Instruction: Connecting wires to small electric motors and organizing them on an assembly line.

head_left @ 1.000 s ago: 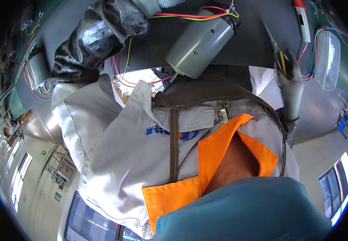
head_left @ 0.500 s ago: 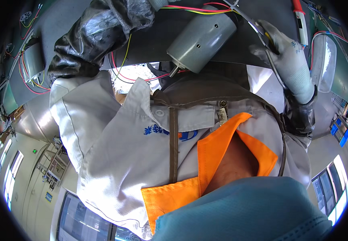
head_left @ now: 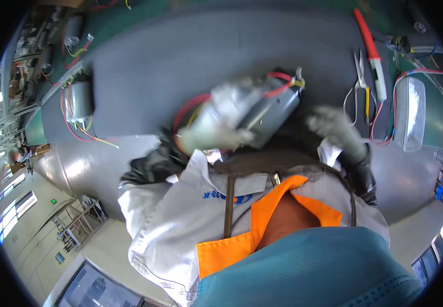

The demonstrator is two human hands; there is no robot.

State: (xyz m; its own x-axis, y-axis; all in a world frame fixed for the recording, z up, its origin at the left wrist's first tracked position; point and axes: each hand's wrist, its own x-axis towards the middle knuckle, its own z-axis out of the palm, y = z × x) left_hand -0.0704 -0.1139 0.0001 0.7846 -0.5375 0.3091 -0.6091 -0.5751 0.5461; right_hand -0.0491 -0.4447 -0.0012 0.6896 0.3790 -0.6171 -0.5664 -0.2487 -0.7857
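Note:
A grey cylindrical motor lies tilted near my body at the table's near edge, its red and yellow wires bent round its upper side. My left hand, in a white glove, wraps the motor's left end, smeared by motion. Just right of the motor is my right hand, also gloved and blurred; its fingers do not show clearly, nor does anything in them. Scissors with a yellow-marked handle lie on the grey mat beyond my right hand, beside a red and white pen-like tool.
A second grey motor with loose wires stands on the left of the mat. At the right lies a long clear plastic tray, with red and blue wires running past it. Another motor sits farther back left.
My right hand has let go of the scissors, which now lie on the mat, and moved toward the motor. My left hand has come down onto the motor. The view has shifted, showing more table.

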